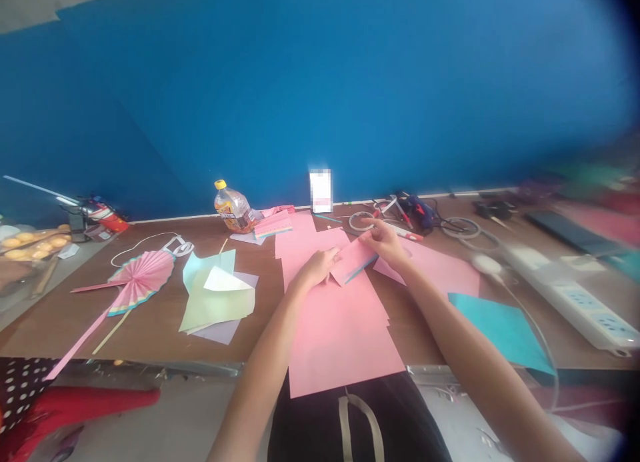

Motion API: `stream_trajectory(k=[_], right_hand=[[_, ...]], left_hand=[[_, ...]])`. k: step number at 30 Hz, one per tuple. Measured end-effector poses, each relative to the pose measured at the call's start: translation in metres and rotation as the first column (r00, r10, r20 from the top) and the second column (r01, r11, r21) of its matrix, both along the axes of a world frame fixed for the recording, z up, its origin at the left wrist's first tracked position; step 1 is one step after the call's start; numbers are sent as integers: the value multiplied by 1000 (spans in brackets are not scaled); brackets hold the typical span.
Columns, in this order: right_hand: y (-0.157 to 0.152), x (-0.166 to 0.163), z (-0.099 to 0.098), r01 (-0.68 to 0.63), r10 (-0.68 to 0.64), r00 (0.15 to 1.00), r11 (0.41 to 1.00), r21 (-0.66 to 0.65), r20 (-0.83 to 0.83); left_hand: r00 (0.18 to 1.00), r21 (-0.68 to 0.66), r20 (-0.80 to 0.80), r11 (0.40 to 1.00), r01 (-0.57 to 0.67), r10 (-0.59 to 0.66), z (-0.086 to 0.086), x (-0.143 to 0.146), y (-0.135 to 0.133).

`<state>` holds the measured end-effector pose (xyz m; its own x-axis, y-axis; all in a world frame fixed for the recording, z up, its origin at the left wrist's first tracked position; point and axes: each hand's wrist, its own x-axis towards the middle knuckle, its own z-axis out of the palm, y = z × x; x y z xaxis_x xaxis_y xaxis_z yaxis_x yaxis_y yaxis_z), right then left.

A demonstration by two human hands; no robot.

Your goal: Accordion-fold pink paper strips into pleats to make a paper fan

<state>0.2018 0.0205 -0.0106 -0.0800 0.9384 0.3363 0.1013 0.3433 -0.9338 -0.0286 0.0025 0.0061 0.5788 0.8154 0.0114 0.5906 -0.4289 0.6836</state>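
Observation:
Between my two hands is a folded strip of pink paper (pixel 353 257) with a blue edge along its lower side. My left hand (pixel 320 267) grips its left end, fingers closed near the fold. At the upper right end, my right hand (pixel 384 241) pinches the same paper between thumb and fingers. Beneath it, overlapping pink sheets (pixel 340 342) run from the back of the table over its front edge toward my lap. Another pink sheet (pixel 440 269) lies to the right, partly behind my right forearm.
A pleated pink fan (pixel 143 275) lies at left, beside pale green and white papers (pixel 217 305). A yellow-capped bottle (pixel 233 209) and a bright phone screen (pixel 321 191) stand near the blue wall. At right are a teal sheet (pixel 500 329) and a power strip (pixel 585 309) with cables.

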Motion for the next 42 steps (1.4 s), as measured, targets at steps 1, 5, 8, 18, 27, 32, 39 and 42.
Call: stream_trajectory(k=[1, 5, 8, 18, 27, 32, 39, 42], right_hand=[[0, 0, 0, -3, 2, 1000, 1000, -6, -14], [-1, 0, 0, -14, 13, 1000, 1000, -27, -27], [-1, -1, 0, 7, -7, 1000, 1000, -19, 20], [-8, -10, 9, -23, 22, 993, 1000, 7, 118], [-11, -20, 12, -98, 92, 983, 994, 36, 157], [-7, -17, 7, -79, 61, 980, 993, 85, 190], [-13, -21, 5, -158, 162, 981, 987, -41, 110], [-14, -21, 8, -165, 168, 980, 986, -34, 109]], left_hand=[[1000, 10, 7, 1000, 1, -1, 1, 0, -1], [997, 129, -67, 992, -18, 26, 2, 1, 0], [982, 266, -173, 964, -29, 77, 3, 0, 1], [970, 290, -183, 951, -105, 162, 5, 11, -8], [958, 254, -220, 959, -126, 184, 1, 19, -6], [954, 194, -210, 966, -173, 213, 1, 14, -4], [948, 198, -162, 950, -241, 274, 0, 13, -1], [944, 174, -141, 946, -272, 297, 1, 13, -2]])
